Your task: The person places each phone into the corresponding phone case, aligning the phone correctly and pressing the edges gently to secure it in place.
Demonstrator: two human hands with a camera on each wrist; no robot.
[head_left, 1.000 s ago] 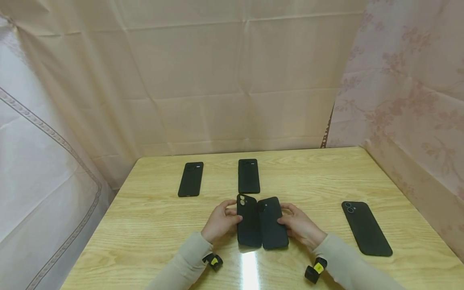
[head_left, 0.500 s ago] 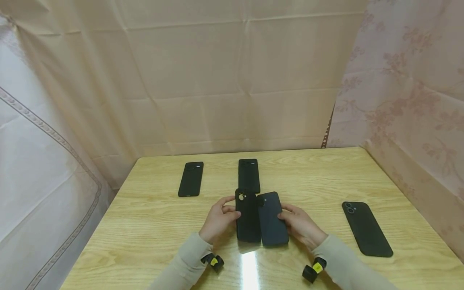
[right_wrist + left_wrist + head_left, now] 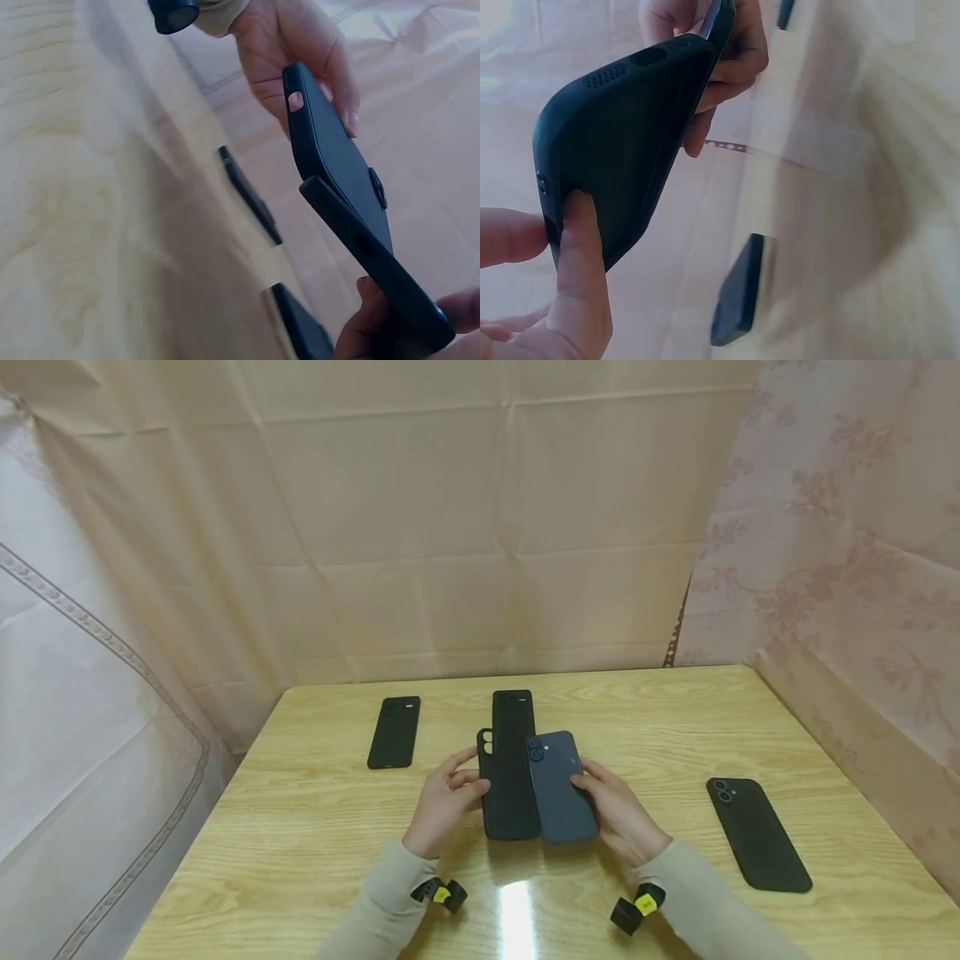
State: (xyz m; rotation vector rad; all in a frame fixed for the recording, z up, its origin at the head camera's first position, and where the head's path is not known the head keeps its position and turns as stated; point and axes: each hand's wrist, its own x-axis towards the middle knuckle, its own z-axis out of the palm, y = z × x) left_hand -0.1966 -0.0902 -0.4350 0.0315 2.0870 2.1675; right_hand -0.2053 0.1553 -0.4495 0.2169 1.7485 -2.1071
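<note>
My left hand [image 3: 442, 802] pinches a black phone case [image 3: 510, 810] by its left edge, thumb on one face and fingers at the other side. Its camera cutout is at the upper left, and the left wrist view shows the hollow inside of the case [image 3: 630, 135], with port holes along one end. My right hand [image 3: 618, 814] grips a dark blue phone [image 3: 562, 789] by its right edge, camera lenses toward the upper left. Phone and case are held side by side above the table, the phone's left edge overlapping the case. In the right wrist view the phone [image 3: 375, 259] crosses close to the case; contact is unclear.
A black phone or case [image 3: 394, 732] lies at the back left of the wooden table [image 3: 300, 843]. Another black one [image 3: 516, 714] lies at the back middle, partly hidden behind the held case. A black phone [image 3: 759, 835] with two lenses lies at the right.
Both hands have raised the case and phone away from the person, over the back middle phone. The case's cutout now shows open, and the phone's back looks bluer and lighter.
</note>
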